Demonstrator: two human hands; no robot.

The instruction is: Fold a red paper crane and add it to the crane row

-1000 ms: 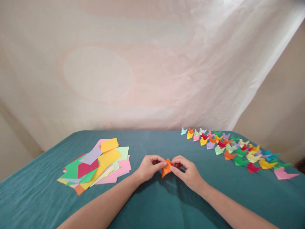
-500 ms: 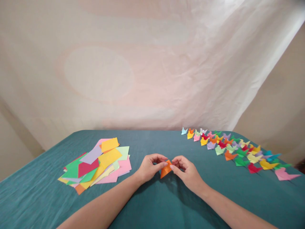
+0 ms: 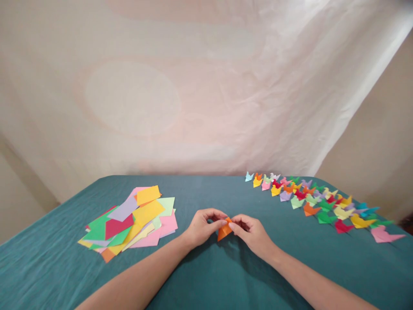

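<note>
A small folded piece of orange paper (image 3: 223,231) is pinched between both my hands just above the teal tablecloth (image 3: 206,275). My left hand (image 3: 201,227) grips its left side with thumb and curled fingers. My right hand (image 3: 251,231) pinches its right side, fingers closed. Part of the paper is hidden behind my fingertips.
A loose pile of coloured paper squares (image 3: 129,224) lies to the left of my hands. Several small folded paper birds (image 3: 322,202) stand in rows along the table's right side. A pale cloth backdrop (image 3: 193,86) hangs behind the table.
My hands have drawn slightly closer together over the orange paper, covering more of it. The view has barely shifted.
</note>
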